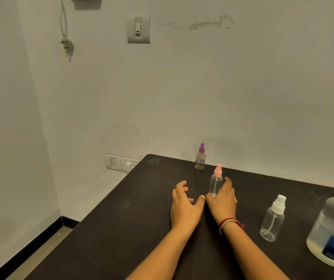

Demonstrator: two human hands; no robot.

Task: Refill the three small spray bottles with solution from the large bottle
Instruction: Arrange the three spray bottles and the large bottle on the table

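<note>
Three small clear spray bottles stand upright on a dark table (121,229). The purple-capped bottle (200,157) is at the far edge by the wall. The pink-capped bottle (216,179) is mid-table, and my right hand (222,199) wraps round its lower body. The white-capped bottle (272,219) stands alone to the right. The large clear bottle (332,233) with a blue cap and blue label sits at the right edge, partly cut off. My left hand (184,205) hovers just left of the pink-capped bottle, fingers loosely spread, holding nothing.
The table's left edge runs diagonally down to the floor. Wall sockets (119,162) sit beside the table's far left corner. A switch plate (138,29) and a hanging plug cable (66,37) are high on the wall.
</note>
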